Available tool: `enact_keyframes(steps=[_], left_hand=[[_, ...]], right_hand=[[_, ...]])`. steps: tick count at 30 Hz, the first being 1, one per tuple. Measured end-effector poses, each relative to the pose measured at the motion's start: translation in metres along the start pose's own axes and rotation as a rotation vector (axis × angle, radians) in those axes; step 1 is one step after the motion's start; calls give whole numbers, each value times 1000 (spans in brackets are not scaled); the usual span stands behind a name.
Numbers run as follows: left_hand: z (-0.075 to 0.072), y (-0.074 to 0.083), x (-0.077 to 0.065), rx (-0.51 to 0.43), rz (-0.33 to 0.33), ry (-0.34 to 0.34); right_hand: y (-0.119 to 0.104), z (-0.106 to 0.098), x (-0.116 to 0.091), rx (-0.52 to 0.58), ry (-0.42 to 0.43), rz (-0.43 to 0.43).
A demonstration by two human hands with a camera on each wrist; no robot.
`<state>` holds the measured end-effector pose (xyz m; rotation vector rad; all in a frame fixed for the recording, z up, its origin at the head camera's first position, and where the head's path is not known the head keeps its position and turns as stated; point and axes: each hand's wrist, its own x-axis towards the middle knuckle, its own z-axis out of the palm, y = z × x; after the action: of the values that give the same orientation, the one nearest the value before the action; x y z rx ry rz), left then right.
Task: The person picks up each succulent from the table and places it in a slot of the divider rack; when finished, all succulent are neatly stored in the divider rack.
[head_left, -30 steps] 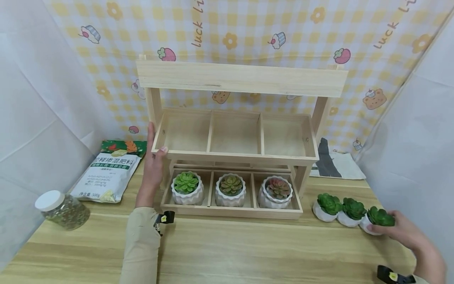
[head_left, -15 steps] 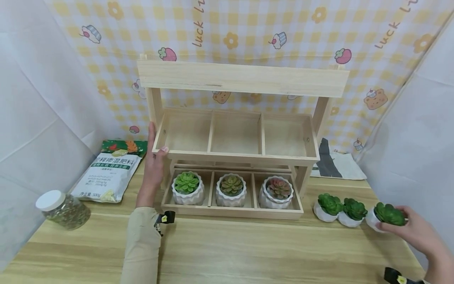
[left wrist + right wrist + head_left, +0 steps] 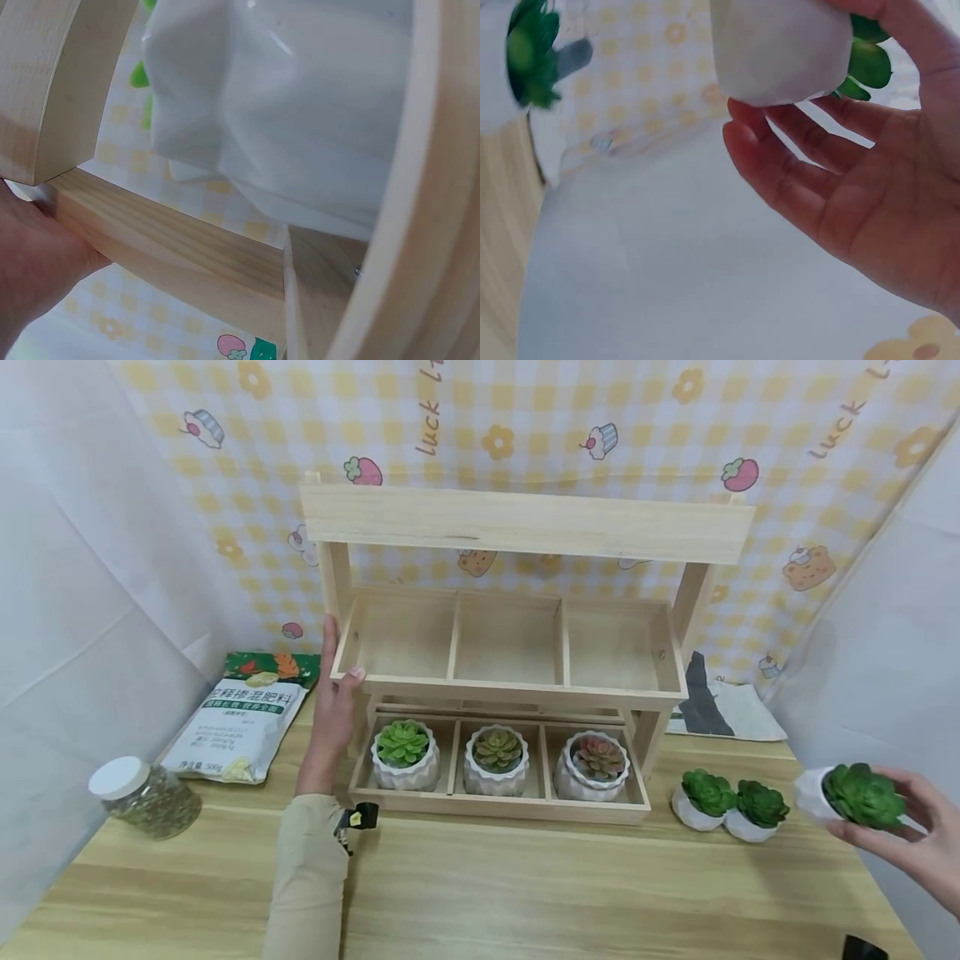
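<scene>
The shelf [image 3: 528, 522] stood on the surface [image 3: 570, 893], its left side gripped by the left hand [image 3: 333, 706]. Right of the shelf, the half-closed grip of the right hand [image 3: 926, 835] held a potted plant [image 3: 864, 795], tilted, off the surface. Lifting seemed in hand; the next move probably called for levelling it.

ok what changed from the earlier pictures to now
The right hand has lifted the dark green succulent in a round white pot off the wood-grain table, up and rightward, and tilted it. Its two matching neighbours stayed put, as did the left hand on the pale wooden rack and three white-potted succulents in its lower tray.
</scene>
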<state>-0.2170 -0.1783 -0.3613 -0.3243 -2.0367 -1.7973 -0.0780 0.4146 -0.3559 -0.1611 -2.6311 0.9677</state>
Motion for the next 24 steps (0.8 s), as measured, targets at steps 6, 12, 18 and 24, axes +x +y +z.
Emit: enact_keyframes(steps=[6, 12, 18, 24], left_hand=[[4, 4, -1, 4, 13, 6], [4, 11, -3, 5, 5, 2], [0, -8, 1, 26, 14, 13], [0, -3, 0, -8, 5, 14]], right_hand=[[-41, -1, 3, 58, -14, -73], [-83, 1, 18, 78, -121, -139], [-123, 9, 31, 102, -187, -189], [-158, 22, 43, 139, -222, -221]])
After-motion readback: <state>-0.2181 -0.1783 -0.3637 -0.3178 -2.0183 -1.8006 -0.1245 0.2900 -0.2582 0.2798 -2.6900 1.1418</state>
